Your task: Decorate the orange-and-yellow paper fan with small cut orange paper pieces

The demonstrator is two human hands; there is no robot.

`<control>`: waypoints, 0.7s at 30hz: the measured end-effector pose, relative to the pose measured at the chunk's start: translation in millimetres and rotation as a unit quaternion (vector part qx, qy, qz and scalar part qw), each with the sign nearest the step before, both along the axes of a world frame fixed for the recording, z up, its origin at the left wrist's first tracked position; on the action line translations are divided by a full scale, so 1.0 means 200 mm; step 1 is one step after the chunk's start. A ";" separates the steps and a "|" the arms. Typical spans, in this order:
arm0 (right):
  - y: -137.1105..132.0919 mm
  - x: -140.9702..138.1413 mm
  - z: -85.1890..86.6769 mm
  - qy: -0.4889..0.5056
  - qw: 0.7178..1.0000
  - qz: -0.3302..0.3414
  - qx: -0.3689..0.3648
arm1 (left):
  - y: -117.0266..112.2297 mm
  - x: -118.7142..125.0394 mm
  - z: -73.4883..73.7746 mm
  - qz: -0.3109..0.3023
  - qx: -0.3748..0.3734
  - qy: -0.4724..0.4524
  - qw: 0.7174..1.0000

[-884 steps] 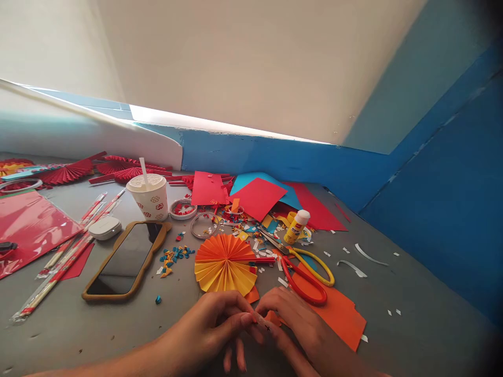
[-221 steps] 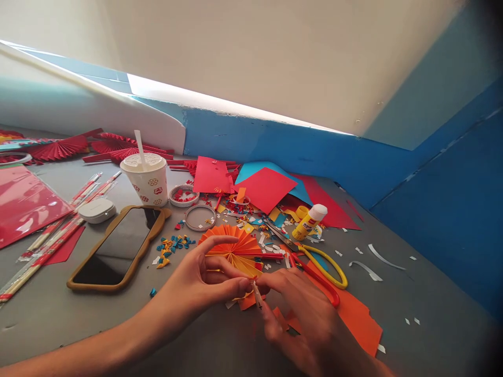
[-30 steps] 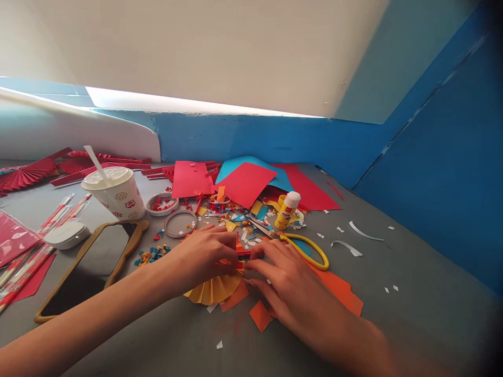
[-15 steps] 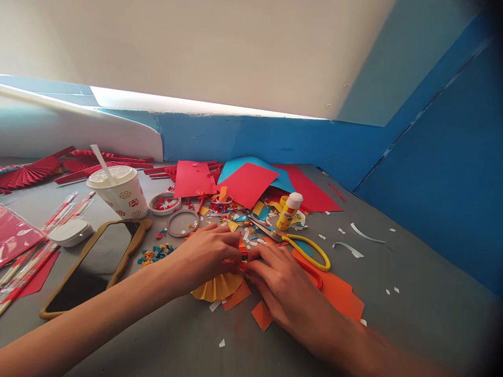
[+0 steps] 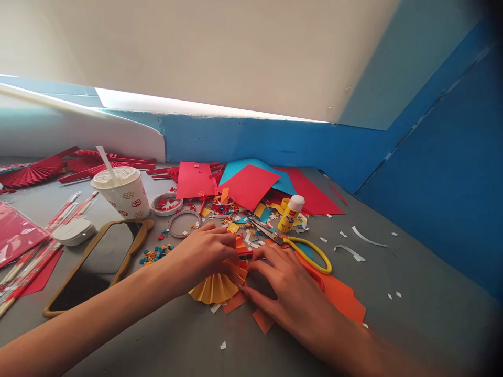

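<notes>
Yellow and orange paper makes up the folded paper fan (image 5: 214, 289), which lies on the gray table (image 5: 396, 324) right between the two hands. Its thin folds spread out from the middle like a round ruffle. The bottom folds are yellow and stick out below the hands. The top part is orange, and the fingers hide most of it.

The left hand (image 5: 204, 250) sits on top of the fan, with its fingers close together and curled down over the folds. The right hand (image 5: 285, 288) is open, with its fingers spread wide. Its thumb and fingertips are at the right edge of the fan, and there is a gap between them.

Just past the right hand lie scissors (image 5: 310, 255) with yellow and red handles. A big orange paper sheet (image 5: 338, 296) is beside that hand, and a small orange scrap (image 5: 263, 320) is just below its fingers. Far past both hands is a messy pile of paper bits (image 5: 231, 212), with a red paper sheet (image 5: 249, 186) and a glue stick (image 5: 290, 214) near it.

Left of the left hand is a little heap of blue and yellow bits (image 5: 155, 253). A phone in a brown case (image 5: 94, 267) is under the left arm, and a paper cup (image 5: 121, 193) stands past it.
</notes>
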State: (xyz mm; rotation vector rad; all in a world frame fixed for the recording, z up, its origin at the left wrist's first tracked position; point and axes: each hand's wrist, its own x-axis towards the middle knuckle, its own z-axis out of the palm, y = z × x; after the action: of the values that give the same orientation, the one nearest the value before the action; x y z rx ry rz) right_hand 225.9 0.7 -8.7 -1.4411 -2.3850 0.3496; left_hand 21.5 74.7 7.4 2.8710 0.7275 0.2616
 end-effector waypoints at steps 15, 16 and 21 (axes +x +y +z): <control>0.01 0.02 0.01 0.027 0.999 0.001 0.018 | -0.01 -0.01 -0.01 0.012 -0.011 -0.010 1.000; 0.01 0.02 0.01 0.026 1.000 0.000 0.011 | -0.01 0.00 -0.01 0.014 -0.015 -0.013 1.000; 0.01 0.00 0.01 0.039 0.999 -0.009 -0.014 | 0.00 0.01 -0.03 0.027 -0.032 -0.031 0.999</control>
State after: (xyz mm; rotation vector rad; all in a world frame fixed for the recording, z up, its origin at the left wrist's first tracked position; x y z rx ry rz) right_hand 225.6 2.7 -6.8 -1.4318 -2.3132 0.4283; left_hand 23.2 74.3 2.0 2.7728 0.7866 0.3272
